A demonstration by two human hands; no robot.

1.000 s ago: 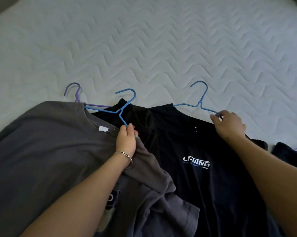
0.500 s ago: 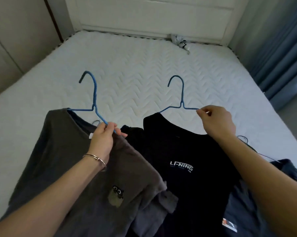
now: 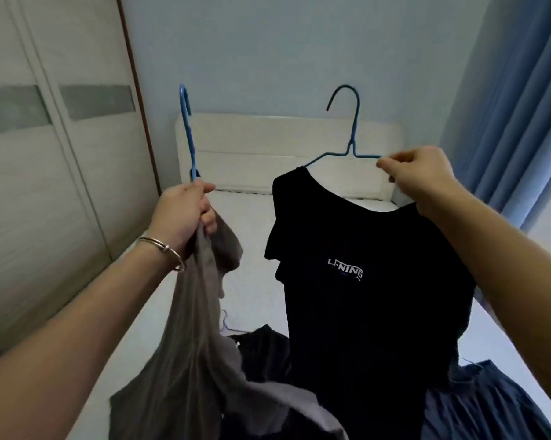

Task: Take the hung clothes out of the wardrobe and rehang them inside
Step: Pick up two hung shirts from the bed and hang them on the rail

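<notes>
My left hand (image 3: pixel 185 211) grips a blue wire hanger (image 3: pixel 187 128) together with the grey T-shirt (image 3: pixel 198 344) that hangs from it, bunched at the neck. My right hand (image 3: pixel 423 176) pinches the right shoulder of a second blue hanger (image 3: pixel 352 131), which carries a black T-shirt (image 3: pixel 363 296) with white lettering on the chest. Both shirts are held up in the air above the bed. The wardrobe (image 3: pixel 45 185) with closed pale sliding doors stands at the left.
A white mattress (image 3: pixel 245 223) and white headboard (image 3: pixel 268 147) lie ahead. More dark clothes (image 3: pixel 261 347) and a dark blue garment (image 3: pixel 490 404) lie on the bed below, with a purple hanger (image 3: pixel 225 322). Blue curtains (image 3: pixel 515 106) hang at the right.
Both hands have lifted their hangers and shirts up off the bed. The view has tilted up, bringing the headboard, wall and wardrobe doors into sight.
</notes>
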